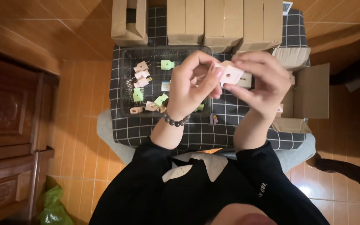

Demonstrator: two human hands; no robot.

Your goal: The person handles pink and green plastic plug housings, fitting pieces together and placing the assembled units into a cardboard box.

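Both hands are gripping 1 small white plastic plug block (230,73). Left hand (192,85) is curling closed around it, right hand (258,79) is pinching its edge above the black mesh tray (123,83).

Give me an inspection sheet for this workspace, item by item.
Surface: checked cloth spread over a low stand.
Job's things: small white plug with a hole in its face, held up between both hands; black tray holding loose pink and green plugs.
Clutter: row of closed cardboard boxes behind the tray; open box at the right.
Grippers: left hand, beaded bracelet on the wrist, and right hand both pinch the white plug.
Cables: nothing seen.
Surroundings: orange tiled floor, carved wooden cabinet, green bag.
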